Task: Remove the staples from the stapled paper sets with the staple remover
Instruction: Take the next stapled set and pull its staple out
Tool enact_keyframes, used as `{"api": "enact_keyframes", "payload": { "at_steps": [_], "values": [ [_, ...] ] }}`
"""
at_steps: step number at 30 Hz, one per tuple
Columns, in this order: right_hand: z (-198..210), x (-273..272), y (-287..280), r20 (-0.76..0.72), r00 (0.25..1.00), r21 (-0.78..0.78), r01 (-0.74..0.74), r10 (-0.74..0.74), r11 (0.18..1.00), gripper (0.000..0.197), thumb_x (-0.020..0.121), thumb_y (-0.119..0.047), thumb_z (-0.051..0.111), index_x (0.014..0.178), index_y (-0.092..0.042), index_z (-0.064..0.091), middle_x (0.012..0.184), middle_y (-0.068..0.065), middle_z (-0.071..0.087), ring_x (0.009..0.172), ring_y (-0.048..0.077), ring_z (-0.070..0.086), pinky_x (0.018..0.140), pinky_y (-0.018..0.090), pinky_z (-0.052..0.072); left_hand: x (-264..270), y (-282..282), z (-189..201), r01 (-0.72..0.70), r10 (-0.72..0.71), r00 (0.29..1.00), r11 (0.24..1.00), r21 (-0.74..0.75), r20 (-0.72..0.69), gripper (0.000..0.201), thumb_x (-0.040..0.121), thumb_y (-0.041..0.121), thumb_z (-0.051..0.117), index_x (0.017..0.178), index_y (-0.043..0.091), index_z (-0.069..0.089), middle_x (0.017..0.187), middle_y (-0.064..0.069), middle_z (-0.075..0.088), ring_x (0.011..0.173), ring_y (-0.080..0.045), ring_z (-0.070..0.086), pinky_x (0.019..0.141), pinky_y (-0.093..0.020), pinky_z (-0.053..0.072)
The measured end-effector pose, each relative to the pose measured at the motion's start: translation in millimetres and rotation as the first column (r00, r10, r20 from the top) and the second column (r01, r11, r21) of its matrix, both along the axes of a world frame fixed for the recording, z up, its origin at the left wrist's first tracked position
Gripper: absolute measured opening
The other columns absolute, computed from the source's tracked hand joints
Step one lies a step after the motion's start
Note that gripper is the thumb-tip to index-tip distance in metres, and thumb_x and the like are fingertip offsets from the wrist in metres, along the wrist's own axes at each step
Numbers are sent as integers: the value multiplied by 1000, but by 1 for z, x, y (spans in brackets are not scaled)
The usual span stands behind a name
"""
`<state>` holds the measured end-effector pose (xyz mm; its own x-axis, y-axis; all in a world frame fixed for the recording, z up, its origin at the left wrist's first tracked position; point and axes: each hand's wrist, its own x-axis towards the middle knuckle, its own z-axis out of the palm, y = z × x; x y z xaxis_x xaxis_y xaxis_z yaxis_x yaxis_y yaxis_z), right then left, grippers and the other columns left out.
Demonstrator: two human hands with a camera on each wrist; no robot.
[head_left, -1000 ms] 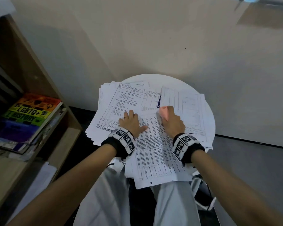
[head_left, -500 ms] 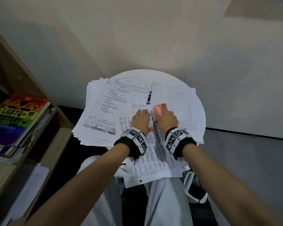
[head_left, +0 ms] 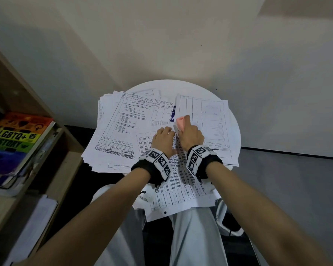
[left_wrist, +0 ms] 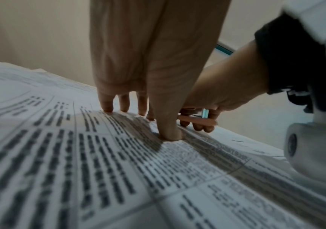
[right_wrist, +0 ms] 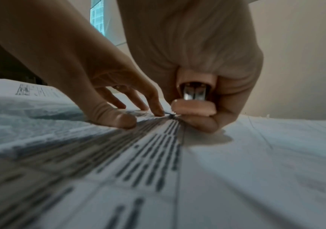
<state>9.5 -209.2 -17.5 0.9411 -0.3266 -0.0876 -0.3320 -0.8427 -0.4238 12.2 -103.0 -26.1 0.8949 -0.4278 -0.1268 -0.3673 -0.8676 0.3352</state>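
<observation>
Both hands have closed in toward each other since a second ago: left hand [head_left: 162, 140] slid right across the sheet, now just beside the right hand [head_left: 190, 137]. Head view also shifted slightly.

Step in hand: engaging the staple on the top stapled set of white printed table sheets [head_left: 173, 181], lying nearest on the round white table [head_left: 233, 120] and overhanging its near edge.

Right hand: fist clamped around the pink plastic staple remover with metal jaws [right_wrist: 194, 99], nose pointed down and away at the far end of the set. A small dark mark sits on the paper right at the tool's tip in the right wrist view; probably the staple, too blurred to confirm.

Left hand: fingers extended, tips and thumb pressing the paper flat just left of the tool, gripping nothing.

Next move likely: get the jaws under the staple crown, squeeze, lift, while the left hand keeps holding the sheet down.

More loose white printed pages [head_left: 123, 129] are fanned far-left and far-right.
</observation>
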Motion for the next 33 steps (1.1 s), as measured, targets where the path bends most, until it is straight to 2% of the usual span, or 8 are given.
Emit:
{"api": "enact_keyframes", "payload": {
  "at_steps": [7,12,15,19,23,26,29,33],
  "values": [
    [9,11,3,-5,998,85,64,-64,994,51,100,-38,40,140,-9,28,117,20,60,103,37,59,70,35,35,2,-1,-3,4,-4,1000,1000,15,24,62,79,31,72,131,9,46,145,-7,34,136,-28,28,112,-38,29],
    [23,8,1,67,996,131,49,-58,990,45,99,-30,43,139,-14,30,114,19,61,97,37,60,69,36,38,5,3,3,37,-37,999,999,16,-18,63,83,33,68,136,10,44,148,-7,33,137,-29,27,114,-39,27],
    [35,-16,-9,165,986,144,-28,4,989,46,97,-32,47,139,-20,32,114,14,62,96,36,60,71,37,41,7,5,14,-16,8,999,981,-196,-43,37,96,21,50,128,3,55,133,-15,52,124,-30,47,103,-36,39],
    [45,-53,-23,210,977,172,-6,-31,985,46,95,-23,49,138,-23,32,111,11,61,93,34,60,69,37,42,-17,-12,29,-224,120,974,671,-707,-194,25,99,15,46,111,1,63,100,-14,70,90,-23,65,78,-26,49],
    [52,-90,-35,245,969,168,-6,-36,986,47,94,-24,49,137,-24,30,110,9,61,91,32,60,67,35,42,-52,-37,42,-376,138,926,417,-827,-352,16,89,10,63,98,-1,67,82,-11,67,69,-10,64,63,-15,51],
    [58,-119,-45,254,966,146,13,-50,989,48,95,-26,49,139,-25,29,110,8,62,90,31,61,66,34,43,-73,-52,45,-408,134,912,367,-836,-387,19,84,7,68,97,-6,68,78,-13,67,67,-14,64,60,-15,53],
    [67,-154,-57,244,966,115,58,-85,992,50,95,-26,48,140,-29,28,107,6,63,89,31,61,66,34,42,-90,-70,51,-419,130,907,356,-835,-400,15,84,6,67,93,-6,69,75,-13,67,58,-5,62,67,-25,56],
    [63,-221,-84,269,955,112,94,-121,989,46,95,-29,50,136,-34,29,102,6,64,85,32,62,68,39,49,-106,-98,64,-398,77,913,383,-834,-400,10,86,-4,60,88,-7,69,64,-6,63,53,-5,58,58,-15,52]
  ]
}}
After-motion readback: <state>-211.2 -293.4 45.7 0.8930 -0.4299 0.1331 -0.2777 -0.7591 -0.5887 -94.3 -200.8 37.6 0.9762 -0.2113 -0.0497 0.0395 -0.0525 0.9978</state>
